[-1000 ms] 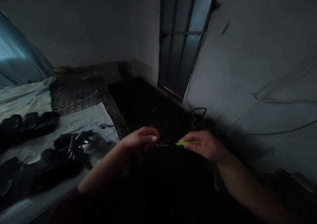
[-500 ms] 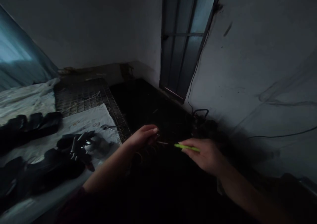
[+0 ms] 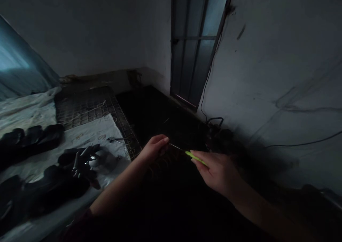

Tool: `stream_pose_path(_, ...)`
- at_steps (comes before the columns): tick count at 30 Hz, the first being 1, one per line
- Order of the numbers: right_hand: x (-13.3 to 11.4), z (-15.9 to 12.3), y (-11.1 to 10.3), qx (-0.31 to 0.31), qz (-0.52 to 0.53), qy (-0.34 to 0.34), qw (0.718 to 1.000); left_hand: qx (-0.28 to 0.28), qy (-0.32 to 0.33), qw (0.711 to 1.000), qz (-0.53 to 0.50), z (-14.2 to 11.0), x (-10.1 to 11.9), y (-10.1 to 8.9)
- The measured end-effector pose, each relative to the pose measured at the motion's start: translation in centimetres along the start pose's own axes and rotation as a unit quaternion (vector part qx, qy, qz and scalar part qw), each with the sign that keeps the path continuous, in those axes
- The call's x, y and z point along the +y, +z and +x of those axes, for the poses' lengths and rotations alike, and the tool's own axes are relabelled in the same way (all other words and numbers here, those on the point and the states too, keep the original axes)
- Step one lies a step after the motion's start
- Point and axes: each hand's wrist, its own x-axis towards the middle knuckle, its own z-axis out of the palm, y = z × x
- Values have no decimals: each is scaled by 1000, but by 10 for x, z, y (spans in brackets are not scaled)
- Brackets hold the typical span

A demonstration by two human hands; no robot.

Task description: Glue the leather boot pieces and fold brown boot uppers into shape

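Note:
My right hand [image 3: 213, 167] is closed around the yellow-green handle of a thin tool [image 3: 196, 158] with a slim metal shaft. The shaft slants up to the left, and its tip is at or very near the fingertips of my left hand [image 3: 156, 147]. My left thumb and fingers are pinched together. What they hold is too small and dark to make out. Faint loops of cord or wire [image 3: 165, 160] show below the left hand, blurred in the dark.
To the left, a white cloth [image 3: 91, 128] over a wire-mesh frame [image 3: 82, 104] holds pliers [image 3: 116, 140], a grey metal tool [image 3: 82, 160] and dark bulky objects [image 3: 32, 138]. Ahead is a metal door [image 3: 197, 46]. A dark machine with a handle [image 3: 215, 124] stands against the right wall.
My right hand has shifted slightly left, tilting the tool so its shaft now rises toward my left fingertips. The left hand has barely moved. The whole view has drifted a little.

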Motion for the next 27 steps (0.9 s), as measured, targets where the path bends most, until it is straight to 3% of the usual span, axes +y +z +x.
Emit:
stream_pose_path(5, -5, 0, 5, -7, -59, -29, 998, 28, 5, 999, 25, -3, 0, 3)
stream_pose_path(9, -6, 3, 4, -24, -54, -29, 998, 15, -3, 995, 96, -5, 3, -2)
stream_pose_path(16, 9, 11, -10, -93, 112, 100, 984, -59, 15, 980, 190, -6, 17, -13)
stream_pose_path(21, 16, 9, -12, -113, 151, 169, 967, -100, 28, 967, 234, -5, 29, -13)
stream_pose_path(24, 14, 5, -11, -98, 156, 182, 966, -87, 30, 965, 244, -5, 31, -13)
stream_pose_path(27, 11, 2, -9, -69, 141, 156, 975, -73, 33, 981, 177, -6, 25, -11)
